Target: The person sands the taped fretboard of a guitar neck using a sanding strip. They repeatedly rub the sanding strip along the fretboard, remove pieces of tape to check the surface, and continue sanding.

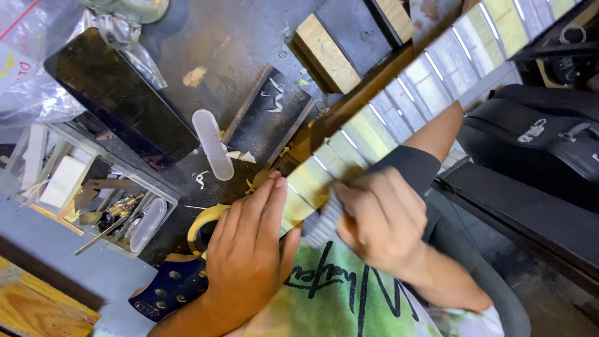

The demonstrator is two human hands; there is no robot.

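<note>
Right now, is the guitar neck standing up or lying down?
Lying down. The neck stretches slantwise across the bench, fret side up. The left hand presses on it; the right hand rubs a grey block there.

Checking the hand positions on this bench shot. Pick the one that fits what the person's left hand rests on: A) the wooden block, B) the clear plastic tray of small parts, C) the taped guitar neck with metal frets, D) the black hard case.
C: the left hand lies flat on the taped guitar neck with metal frets, beside the right hand.
</note>
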